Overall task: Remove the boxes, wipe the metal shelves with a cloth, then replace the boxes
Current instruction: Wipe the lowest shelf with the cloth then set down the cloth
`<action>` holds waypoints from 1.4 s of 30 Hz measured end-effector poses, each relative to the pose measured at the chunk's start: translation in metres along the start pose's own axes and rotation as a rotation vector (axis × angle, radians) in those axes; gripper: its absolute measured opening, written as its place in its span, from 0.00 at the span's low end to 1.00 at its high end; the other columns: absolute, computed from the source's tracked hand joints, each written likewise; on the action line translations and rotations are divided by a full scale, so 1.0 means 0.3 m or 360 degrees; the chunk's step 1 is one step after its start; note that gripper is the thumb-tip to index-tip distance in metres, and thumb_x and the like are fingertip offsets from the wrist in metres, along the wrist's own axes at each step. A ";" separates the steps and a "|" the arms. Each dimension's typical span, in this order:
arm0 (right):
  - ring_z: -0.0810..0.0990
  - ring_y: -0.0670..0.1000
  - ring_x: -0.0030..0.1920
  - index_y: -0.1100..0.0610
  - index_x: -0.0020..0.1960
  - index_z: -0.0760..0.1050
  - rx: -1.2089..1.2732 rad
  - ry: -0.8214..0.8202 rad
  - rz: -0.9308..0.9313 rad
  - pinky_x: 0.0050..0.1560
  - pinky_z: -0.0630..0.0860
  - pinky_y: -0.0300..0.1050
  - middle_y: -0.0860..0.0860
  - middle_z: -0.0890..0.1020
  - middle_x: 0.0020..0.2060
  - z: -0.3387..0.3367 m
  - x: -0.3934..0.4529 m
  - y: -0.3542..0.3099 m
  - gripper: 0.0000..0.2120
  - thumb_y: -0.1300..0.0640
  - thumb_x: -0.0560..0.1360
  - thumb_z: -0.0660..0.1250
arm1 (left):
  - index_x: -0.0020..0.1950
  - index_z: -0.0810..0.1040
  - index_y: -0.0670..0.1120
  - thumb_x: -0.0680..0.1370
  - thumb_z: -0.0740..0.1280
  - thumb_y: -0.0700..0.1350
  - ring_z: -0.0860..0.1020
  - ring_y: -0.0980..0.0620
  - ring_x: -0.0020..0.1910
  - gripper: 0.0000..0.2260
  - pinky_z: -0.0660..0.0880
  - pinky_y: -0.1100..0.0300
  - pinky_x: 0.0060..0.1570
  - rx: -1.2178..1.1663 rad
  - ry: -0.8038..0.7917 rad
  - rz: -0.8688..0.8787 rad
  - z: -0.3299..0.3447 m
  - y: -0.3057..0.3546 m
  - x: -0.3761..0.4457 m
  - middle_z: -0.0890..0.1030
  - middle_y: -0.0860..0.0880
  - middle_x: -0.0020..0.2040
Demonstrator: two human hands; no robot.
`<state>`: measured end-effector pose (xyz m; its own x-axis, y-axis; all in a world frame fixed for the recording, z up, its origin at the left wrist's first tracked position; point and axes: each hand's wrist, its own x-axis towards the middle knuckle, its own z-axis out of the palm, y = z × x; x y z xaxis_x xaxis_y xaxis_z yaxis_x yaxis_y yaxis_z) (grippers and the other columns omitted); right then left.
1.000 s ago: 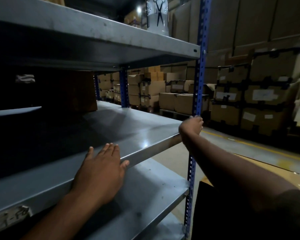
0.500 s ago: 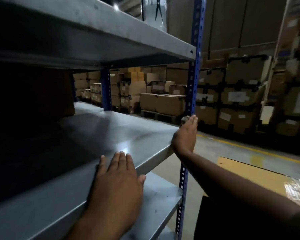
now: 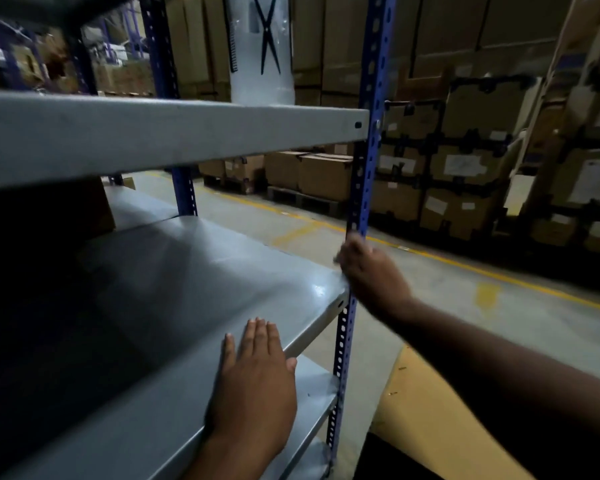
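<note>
A single wide-angle view from a camera worn on the person's head, looking forward and slightly down along both arms. It sits close to a metal rack, level with the gap between the upper shelf [image 3: 174,133] and the middle shelf [image 3: 194,282]. The left hand [image 3: 253,379] is nearest the lens, low in the centre; the right hand [image 3: 371,271] is farther out by the blue post [image 3: 364,168]. Beyond the rack the view faces across the floor [image 3: 447,292] toward stacked cardboard boxes [image 3: 465,168]. Edges bend with lens distortion.
</note>
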<state>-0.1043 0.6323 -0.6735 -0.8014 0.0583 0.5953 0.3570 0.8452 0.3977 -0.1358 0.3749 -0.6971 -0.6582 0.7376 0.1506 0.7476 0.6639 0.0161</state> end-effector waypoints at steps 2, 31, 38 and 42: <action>0.68 0.56 0.61 0.58 0.55 0.77 0.0047 -0.0337 -0.0047 0.37 0.76 0.47 0.54 0.77 0.54 0.030 -0.070 -0.060 0.12 0.60 0.73 0.67 | 0.80 0.43 0.42 0.83 0.42 0.55 0.43 0.49 0.79 0.28 0.42 0.46 0.77 -0.0020 -0.0023 -0.0040 -0.010 0.007 -0.001 0.45 0.45 0.80; 0.76 0.55 0.56 0.55 0.69 0.68 0.1828 -0.0032 0.1101 0.60 0.76 0.51 0.55 0.69 0.63 -0.971 0.552 0.154 0.25 0.68 0.74 0.65 | 0.43 0.76 0.51 0.79 0.59 0.59 0.81 0.50 0.43 0.14 0.79 0.50 0.49 -0.1312 0.0181 -0.0273 -0.853 0.175 0.095 0.83 0.53 0.41; 0.72 0.59 0.67 0.58 0.74 0.65 0.1512 -0.0570 0.0656 0.68 0.69 0.56 0.58 0.74 0.66 -0.869 0.561 0.088 0.25 0.61 0.77 0.63 | 0.44 0.76 0.53 0.79 0.60 0.57 0.81 0.52 0.44 0.11 0.79 0.52 0.50 -0.1147 0.0143 -0.0387 -0.898 0.123 0.038 0.83 0.54 0.44; 0.62 0.55 0.73 0.60 0.74 0.63 0.1683 -0.0319 0.0941 0.74 0.59 0.47 0.56 0.67 0.72 -0.918 0.476 0.095 0.26 0.65 0.77 0.61 | 0.39 0.75 0.50 0.79 0.58 0.59 0.81 0.51 0.41 0.16 0.79 0.51 0.48 -0.1163 0.0049 -0.0507 -0.847 0.110 -0.021 0.82 0.53 0.39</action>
<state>-0.0763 0.5183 -0.3849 -0.7413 0.5806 0.3368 0.2001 0.6702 -0.7147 -0.0848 0.3608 -0.4462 -0.8552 0.5152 0.0565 0.3993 0.5854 0.7056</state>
